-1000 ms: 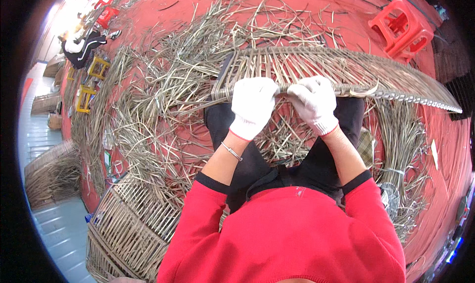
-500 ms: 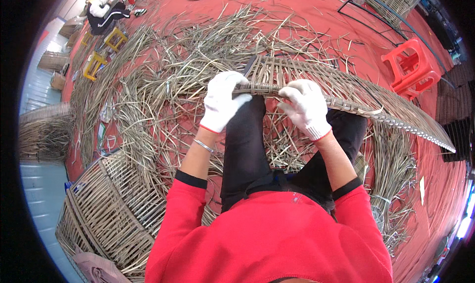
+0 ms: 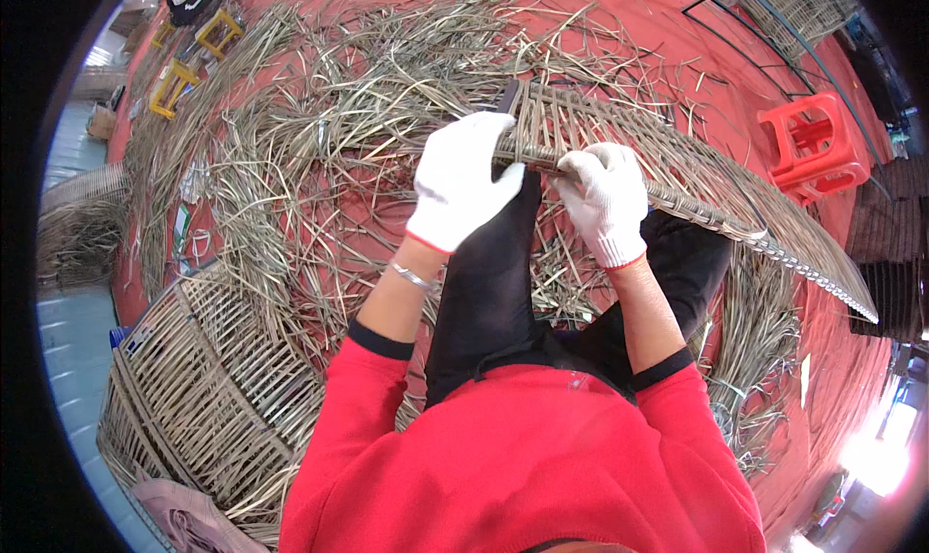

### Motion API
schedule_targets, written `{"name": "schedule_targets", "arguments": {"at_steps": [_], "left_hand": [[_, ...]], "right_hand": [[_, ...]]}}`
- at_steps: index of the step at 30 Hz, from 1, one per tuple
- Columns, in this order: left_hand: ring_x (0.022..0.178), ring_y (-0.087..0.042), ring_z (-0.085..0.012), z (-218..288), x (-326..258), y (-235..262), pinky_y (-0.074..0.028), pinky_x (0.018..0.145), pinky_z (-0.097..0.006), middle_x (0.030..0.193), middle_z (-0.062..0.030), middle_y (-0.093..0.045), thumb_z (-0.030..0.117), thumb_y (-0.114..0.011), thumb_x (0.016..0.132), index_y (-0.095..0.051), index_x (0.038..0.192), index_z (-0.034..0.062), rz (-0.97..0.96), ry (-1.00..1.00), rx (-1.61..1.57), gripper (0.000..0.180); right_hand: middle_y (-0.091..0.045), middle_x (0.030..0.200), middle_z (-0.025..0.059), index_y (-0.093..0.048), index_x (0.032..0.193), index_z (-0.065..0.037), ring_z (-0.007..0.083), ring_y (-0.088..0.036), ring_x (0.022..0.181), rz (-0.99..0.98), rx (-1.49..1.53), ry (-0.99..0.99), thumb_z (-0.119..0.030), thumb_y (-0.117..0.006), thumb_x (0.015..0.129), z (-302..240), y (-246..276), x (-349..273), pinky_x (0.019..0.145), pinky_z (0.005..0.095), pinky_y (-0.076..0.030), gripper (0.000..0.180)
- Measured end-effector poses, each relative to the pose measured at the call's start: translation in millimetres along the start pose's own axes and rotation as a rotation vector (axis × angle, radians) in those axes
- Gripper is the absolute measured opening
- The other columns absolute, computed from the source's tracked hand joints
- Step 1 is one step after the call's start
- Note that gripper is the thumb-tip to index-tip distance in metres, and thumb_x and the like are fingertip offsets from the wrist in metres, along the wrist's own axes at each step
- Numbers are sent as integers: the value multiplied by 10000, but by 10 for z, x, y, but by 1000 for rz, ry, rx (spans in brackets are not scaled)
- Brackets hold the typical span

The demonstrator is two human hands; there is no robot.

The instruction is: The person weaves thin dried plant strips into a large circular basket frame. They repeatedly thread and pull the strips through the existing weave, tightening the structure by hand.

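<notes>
Head view: both white-gloved hands grip the near edge of a woven panel (image 3: 619,137) lying across the person's knees. Left hand (image 3: 460,180) curls its fingers over that edge; right hand (image 3: 605,200) pinches it just beside. Loose reeds (image 3: 319,137) lie scattered left of the panel, and a red stool (image 3: 811,147) stands to its right.

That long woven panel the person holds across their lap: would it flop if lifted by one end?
The woven panel probably stays fairly stiff: its rim runs on unsupported past the right hand. It likely weighs little, being open thin strips. The left hand grips its edge too.
</notes>
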State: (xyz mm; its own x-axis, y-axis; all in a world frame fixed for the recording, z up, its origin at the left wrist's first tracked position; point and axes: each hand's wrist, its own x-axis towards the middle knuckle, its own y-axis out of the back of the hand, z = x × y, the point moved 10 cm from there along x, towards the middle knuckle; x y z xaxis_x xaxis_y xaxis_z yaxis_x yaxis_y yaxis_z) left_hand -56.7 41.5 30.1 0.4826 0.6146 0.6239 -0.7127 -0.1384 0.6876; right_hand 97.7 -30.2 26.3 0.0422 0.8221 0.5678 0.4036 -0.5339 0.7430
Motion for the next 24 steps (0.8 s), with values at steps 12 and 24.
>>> {"name": "schedule_targets", "arguments": {"at_steps": [12,24], "left_hand": [[1070,-691,-340,127,-18,-74,-539,965,-437,1142,-141,-725,58,-714,730,-685,1216,52,85,84,41,487],[1149,-665,-345,-15,-21,-124,-524,1005,-434,1229,-144,-694,76,-801,717,-645,1279,66,-56,-23,-37,583]], "right_hand": [[-642,1000,53,-694,985,-160,304,-622,979,10,-12,0,-161,-876,681,-4,-16,8,831,428,-510,354],[-660,1236,19,-688,1198,-171,262,-626,1118,-214,-76,116,-263,-855,712,-203,-269,326,924,413,-488,522]]}}
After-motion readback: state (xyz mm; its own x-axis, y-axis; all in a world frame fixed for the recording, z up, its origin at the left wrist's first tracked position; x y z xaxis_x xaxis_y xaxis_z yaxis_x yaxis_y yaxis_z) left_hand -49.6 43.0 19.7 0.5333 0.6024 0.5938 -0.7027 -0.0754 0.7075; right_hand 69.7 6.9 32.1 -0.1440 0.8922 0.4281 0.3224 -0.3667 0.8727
